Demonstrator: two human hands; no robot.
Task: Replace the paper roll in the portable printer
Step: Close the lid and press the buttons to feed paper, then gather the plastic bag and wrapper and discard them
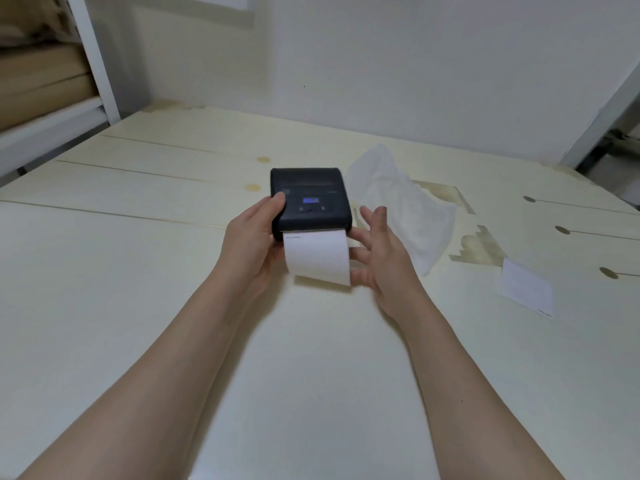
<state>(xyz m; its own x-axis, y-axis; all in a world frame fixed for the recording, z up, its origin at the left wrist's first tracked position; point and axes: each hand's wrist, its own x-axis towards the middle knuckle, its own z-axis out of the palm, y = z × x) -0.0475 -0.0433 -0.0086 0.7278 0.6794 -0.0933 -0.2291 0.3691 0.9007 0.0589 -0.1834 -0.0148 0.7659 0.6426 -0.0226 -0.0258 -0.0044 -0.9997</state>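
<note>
While left hand (254, 242) gripped printer (310, 202), right hand (379, 252) w/ fingers spread held nothing beside paper (317, 256); best tear it straight across.

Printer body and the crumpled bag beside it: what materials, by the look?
Printer: likely moulded plastic, dark matte, with rounded corners, perhaps rubberised; soft, dull reflections. Bag: thin translucent film, probably plastic; it creases and the table shows faintly through. Paper strip out of the slot: plain white, matte.
</note>
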